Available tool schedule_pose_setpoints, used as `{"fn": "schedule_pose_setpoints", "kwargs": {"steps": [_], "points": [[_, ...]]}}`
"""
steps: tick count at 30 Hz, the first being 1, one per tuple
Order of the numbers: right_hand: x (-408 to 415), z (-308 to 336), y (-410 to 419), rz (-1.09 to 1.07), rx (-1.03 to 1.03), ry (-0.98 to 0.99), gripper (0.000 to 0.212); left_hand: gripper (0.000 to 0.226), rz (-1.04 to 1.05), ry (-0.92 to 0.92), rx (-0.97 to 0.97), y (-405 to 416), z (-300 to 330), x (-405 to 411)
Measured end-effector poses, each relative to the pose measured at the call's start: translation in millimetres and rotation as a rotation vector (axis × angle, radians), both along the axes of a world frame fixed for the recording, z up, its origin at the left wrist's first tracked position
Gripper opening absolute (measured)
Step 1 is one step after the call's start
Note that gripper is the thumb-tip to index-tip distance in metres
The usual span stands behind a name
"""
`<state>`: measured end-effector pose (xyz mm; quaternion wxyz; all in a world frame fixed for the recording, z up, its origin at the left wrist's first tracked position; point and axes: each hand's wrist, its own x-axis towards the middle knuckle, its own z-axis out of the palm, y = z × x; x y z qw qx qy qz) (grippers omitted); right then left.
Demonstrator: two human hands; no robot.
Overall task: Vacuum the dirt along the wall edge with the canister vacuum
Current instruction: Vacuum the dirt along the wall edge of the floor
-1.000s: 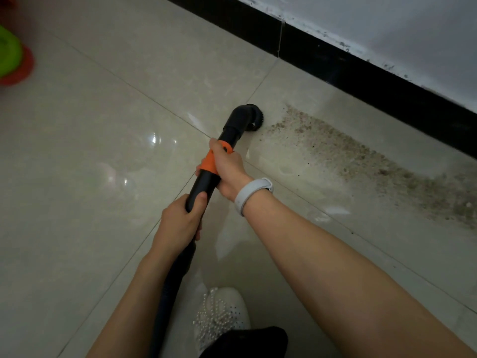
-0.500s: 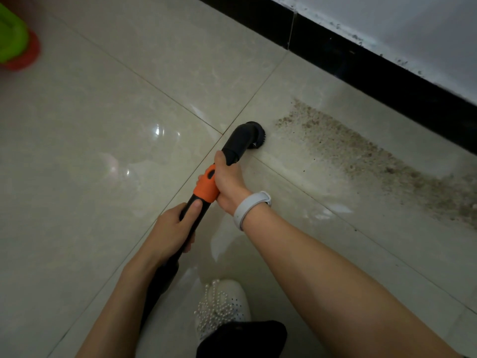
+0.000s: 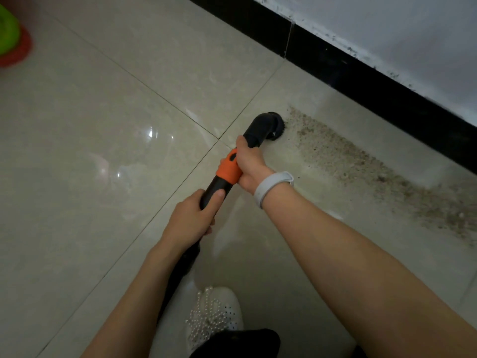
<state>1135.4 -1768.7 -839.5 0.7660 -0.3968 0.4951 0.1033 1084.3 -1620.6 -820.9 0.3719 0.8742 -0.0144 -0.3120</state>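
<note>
A black vacuum wand with an orange collar (image 3: 228, 167) runs from the lower middle up to a black round brush nozzle (image 3: 271, 125) that touches the floor. My right hand (image 3: 251, 162), with a white band on its wrist, grips the wand just behind the nozzle. My left hand (image 3: 192, 219) grips the black tube lower down, thumb on top. A brown band of dirt (image 3: 366, 166) stretches from the nozzle's bristles to the right along the black skirting (image 3: 361, 73). The nozzle stands at the dirt's left end.
The floor is glossy beige tile (image 3: 116, 151) with grout lines. A green and red object (image 3: 11, 38) lies at the far left edge. My white beaded shoe (image 3: 214, 313) stands below the hands. The white wall (image 3: 400, 29) rises above the skirting.
The nozzle has shifted right, from the grout line to the left end of the dirt band. Both hands keep their grip on the wand.
</note>
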Motion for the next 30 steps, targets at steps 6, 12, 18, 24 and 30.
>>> {"fn": "schedule_pose_setpoints", "kwargs": {"steps": [6, 12, 18, 24, 30], "points": [[20.0, 7.5, -29.8, 0.014, -0.063, 0.007, 0.026, 0.034, -0.022, -0.072, 0.025, -14.7, -6.4, -2.3], [24.7, 10.1, -60.2, -0.025, -0.098, 0.011, 0.025, 0.035, -0.088, -0.064, -0.03, -44.3, -5.0, 9.1], [21.3, 15.5, -60.0, -0.015, -0.009, 0.001, 0.028, 0.038, -0.063, -0.052, -0.071, -44.7, -3.3, 9.4], [0.6, 9.5, -56.0, -0.146, 0.096, -0.044, 0.028, 0.037, -0.094, -0.043, -0.075, -41.3, -3.4, -1.8], [-14.8, 8.1, -59.0, -0.219, 0.079, -0.049, 0.028, 0.037, -0.145, -0.027, -0.082, -47.7, -0.8, -6.4]]}}
